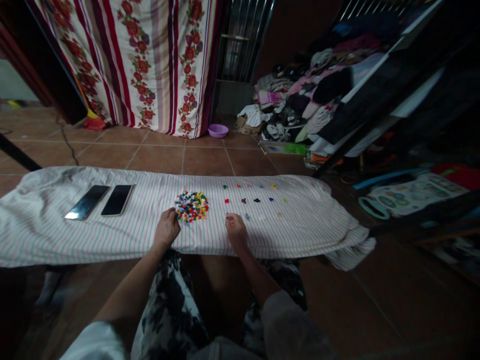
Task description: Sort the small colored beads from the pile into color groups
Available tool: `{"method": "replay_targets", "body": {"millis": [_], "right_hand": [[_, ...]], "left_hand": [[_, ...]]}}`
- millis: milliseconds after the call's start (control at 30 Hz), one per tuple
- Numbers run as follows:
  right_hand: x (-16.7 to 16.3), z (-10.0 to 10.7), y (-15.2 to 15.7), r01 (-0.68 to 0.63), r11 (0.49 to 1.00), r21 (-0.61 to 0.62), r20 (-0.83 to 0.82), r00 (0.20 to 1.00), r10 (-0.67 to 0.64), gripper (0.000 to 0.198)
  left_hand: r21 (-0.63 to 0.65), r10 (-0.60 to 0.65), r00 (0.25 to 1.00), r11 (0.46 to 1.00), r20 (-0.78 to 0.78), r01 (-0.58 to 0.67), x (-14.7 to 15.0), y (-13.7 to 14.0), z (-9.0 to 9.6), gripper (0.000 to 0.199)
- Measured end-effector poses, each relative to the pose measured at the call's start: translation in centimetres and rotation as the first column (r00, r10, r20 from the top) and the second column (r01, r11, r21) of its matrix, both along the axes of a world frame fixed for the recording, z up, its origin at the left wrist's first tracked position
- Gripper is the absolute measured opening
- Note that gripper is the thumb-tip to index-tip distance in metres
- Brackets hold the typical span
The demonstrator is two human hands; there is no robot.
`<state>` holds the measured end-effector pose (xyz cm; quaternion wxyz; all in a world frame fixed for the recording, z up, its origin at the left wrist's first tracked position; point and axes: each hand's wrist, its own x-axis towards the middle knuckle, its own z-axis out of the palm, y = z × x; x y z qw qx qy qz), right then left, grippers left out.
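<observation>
A round pile of small multicoloured pieces lies on the striped cloth in front of me. My left hand rests at the pile's left edge, its fingers curled together; anything in them is hidden. To the right of the pile, my right hand is closed in a pinch above the cloth, and what its fingertips hold is too small to name. Beyond and beside it, little clusters sorted by colour sit in rows, among them a red cluster, a black cluster, a yellow cluster and a grey cluster.
Two phones, a left phone and a right phone, lie on the cloth at the left. A flowered curtain, a purple basin, a broom and heaped clothes stand beyond, on the tiled floor.
</observation>
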<state>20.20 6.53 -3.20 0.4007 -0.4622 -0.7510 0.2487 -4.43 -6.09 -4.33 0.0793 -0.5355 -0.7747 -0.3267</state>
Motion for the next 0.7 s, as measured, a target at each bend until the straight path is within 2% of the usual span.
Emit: {"method": "replay_targets", "body": {"millis": [267,700], "right_hand": [[1.4,-0.7,-0.2,0.091,0.996,-0.016,0.074,0.993,-0.089,0.022],[0.8,-0.6,-0.2,0.208,0.975,-0.077,0.203,0.961,-0.189,0.022]], "left_hand": [[-0.038,0.015,1.0,0.999,-0.012,-0.015,0.1,-0.1,0.2,0.029],[-0.036,0.015,0.999,0.999,-0.041,-0.017,0.0,-0.2,0.1,0.027]]}}
